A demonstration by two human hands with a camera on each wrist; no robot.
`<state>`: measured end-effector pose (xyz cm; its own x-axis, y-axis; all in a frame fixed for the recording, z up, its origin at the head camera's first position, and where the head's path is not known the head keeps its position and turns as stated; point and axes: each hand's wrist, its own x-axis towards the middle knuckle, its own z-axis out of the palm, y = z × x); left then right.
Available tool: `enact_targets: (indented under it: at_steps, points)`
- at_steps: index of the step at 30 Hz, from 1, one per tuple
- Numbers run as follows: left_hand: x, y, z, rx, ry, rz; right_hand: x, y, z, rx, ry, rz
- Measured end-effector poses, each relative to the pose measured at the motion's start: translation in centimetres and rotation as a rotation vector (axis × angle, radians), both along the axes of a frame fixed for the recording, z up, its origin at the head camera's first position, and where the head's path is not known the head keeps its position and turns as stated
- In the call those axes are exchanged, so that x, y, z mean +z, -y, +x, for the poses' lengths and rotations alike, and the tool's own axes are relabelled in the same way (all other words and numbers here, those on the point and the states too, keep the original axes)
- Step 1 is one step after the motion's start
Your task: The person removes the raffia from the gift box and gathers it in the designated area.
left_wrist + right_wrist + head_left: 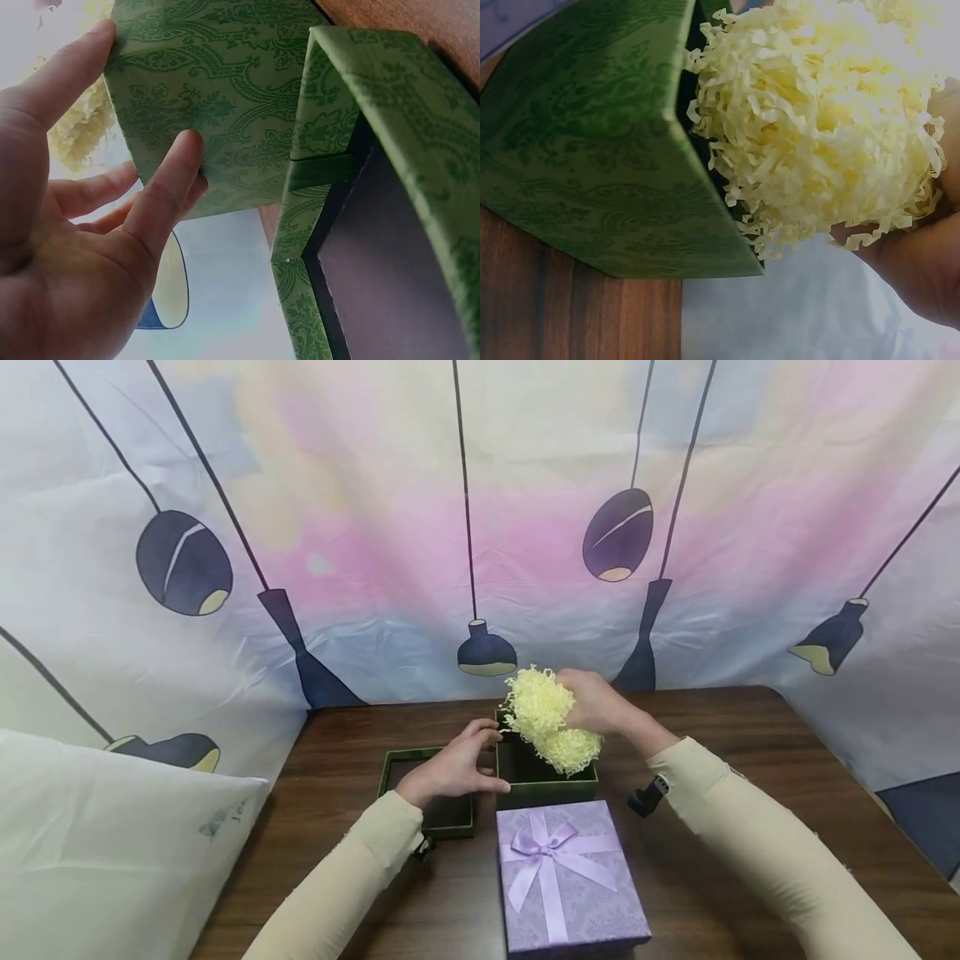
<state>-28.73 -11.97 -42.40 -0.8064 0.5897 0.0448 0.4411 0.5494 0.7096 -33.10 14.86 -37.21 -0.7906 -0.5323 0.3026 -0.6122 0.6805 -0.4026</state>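
Observation:
My right hand [595,700] grips a clump of pale yellow shredded paper [537,702] over the deep green box [546,792]. Part of the clump hangs lower, above the box's dark inside; up close in the right wrist view, the crinkled paper strips [817,127] bulge past the box rim. My left hand [461,764] touches the box's left side, thumb toward the front corner and fingers toward the back. In the left wrist view, fairly straight fingertips [187,142] rest against its green patterned wall [217,112]. The green lid [452,827] lies inside up, left of the box.
A purple gift box [562,893] with a lilac ribbon bow stands in front of the green box. Brown wooden tabletop [705,860] extends to both sides. Behind it hangs a cloth [390,543] printed with lamps, and white fabric [112,852] stands at the left edge.

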Motion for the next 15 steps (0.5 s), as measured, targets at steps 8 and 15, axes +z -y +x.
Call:
enact_targets:
  at_steps: [8, 15]
  points:
    - [0.1, -0.1, -0.1, 0.013, 0.000, 0.004, 0.8, -0.5, 0.0, -0.016, -0.017, -0.002]
    - [-0.1, 0.0, -0.1, 0.005, -0.014, -0.018, 1.2, -1.1, 0.3, -0.026, -0.033, -0.020]
